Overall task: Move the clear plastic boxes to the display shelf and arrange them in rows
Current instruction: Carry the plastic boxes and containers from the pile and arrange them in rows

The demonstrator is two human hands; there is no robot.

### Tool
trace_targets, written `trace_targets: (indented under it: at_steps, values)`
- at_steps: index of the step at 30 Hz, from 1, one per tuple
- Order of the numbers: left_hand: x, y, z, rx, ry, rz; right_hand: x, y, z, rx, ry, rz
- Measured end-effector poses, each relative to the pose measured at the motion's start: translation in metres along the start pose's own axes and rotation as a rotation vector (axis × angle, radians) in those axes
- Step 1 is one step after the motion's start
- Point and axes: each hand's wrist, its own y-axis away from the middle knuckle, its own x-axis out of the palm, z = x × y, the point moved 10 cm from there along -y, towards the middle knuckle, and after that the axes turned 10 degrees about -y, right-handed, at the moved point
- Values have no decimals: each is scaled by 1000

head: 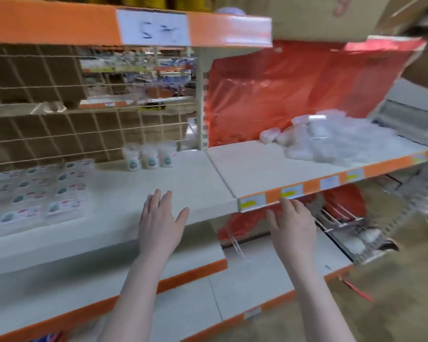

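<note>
The frame is motion-blurred. The left hand (160, 219) is at lower centre, over the front edge of the display shelf (183, 178); its grip is wide, fingers straight and spread, holding nothing. The right hand (293, 224) is right of centre, just below the orange price strip (331, 182) on the shelf's front edge; fingers are relaxed and loosely extended, grip empty. A loose pile of clear plastic boxes (341, 144) lies at right of the frame on the shelf, in front of a red plastic sheet (294, 90). Labelled flat boxes (35, 196) lie in rows at left. Three small labelled tubs (150, 156) stand side by side behind them, near centre.
</note>
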Motion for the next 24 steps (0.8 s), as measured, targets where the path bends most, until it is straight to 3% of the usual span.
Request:
trace_targets:
  at_steps: [10,24]
  values:
    - [47,-12,-148,118,7,17,-34,-33,-118,61,11,2]
    - [111,-151,-255,163,49,21,34,-151,-196,22,15,46]
